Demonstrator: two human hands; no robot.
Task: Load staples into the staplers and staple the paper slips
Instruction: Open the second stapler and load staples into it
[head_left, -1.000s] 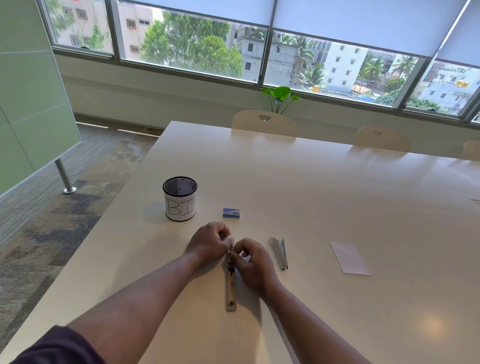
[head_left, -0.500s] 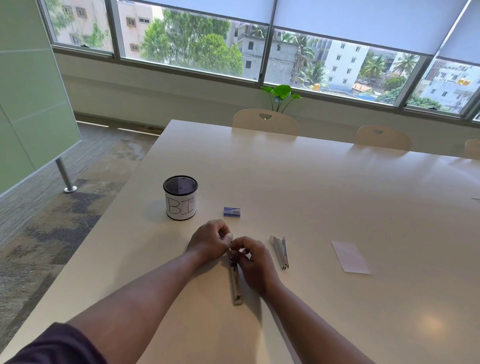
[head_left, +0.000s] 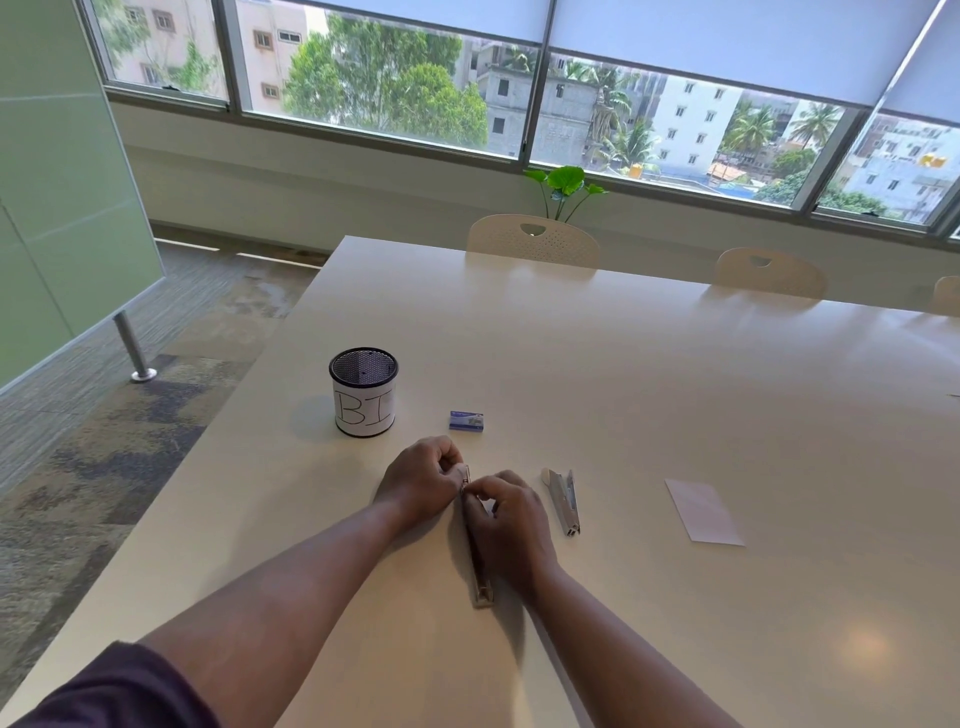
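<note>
A metal stapler (head_left: 480, 577) lies opened out flat on the white table (head_left: 649, 415), pointing toward me. My left hand (head_left: 421, 480) pinches its far end. My right hand (head_left: 511, 525) rests over its middle, fingers closed on it beside the left hand. What the fingertips hold is too small to tell. A second stapler (head_left: 563, 499) lies just right of my right hand. A small blue staple box (head_left: 466, 420) sits beyond my hands. A white paper slip (head_left: 704, 512) lies farther right.
A black mesh cup (head_left: 363, 392) with a white label stands at the left behind my hands. Cream chairs (head_left: 532, 240) line the table's far side, with a green plant (head_left: 563, 189) behind. The table's left edge drops to carpet.
The near end of the stapler drew slightly closer to my hands. Both hands stayed at its far end with small finger movements.
</note>
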